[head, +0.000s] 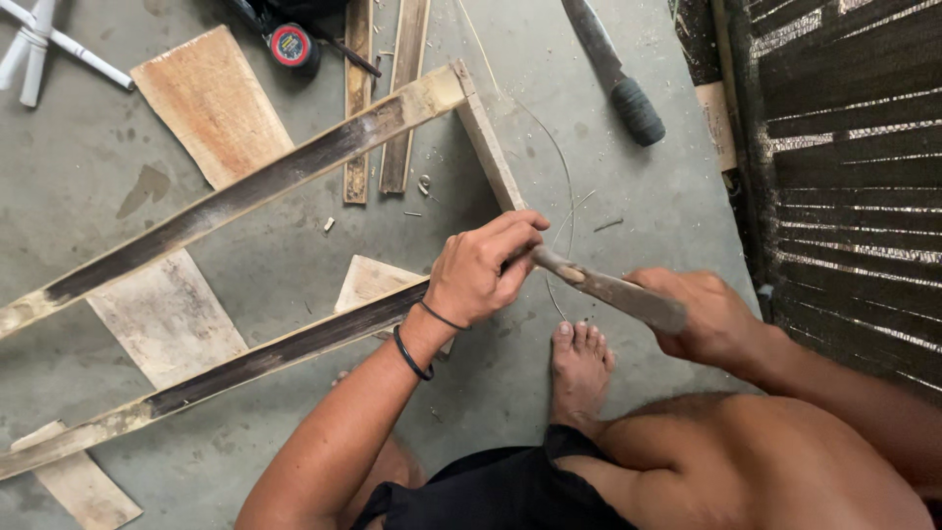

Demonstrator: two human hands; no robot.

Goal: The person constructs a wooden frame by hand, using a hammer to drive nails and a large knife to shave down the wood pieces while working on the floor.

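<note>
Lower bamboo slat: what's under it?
Under the lower bamboo slat lie pale flat boards on the concrete floor. The left hand covers the slat's end, so its joint is hidden.

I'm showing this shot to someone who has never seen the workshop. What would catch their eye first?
First, the two hands at centre: the left hand pinches the corner of a frame of bamboo slats, while the right hand holds a worn tool handle against it. Next, the person's bare foot on the concrete floor just below. At top, a large knife with a dark handle lies beside a red tape measure.
</note>
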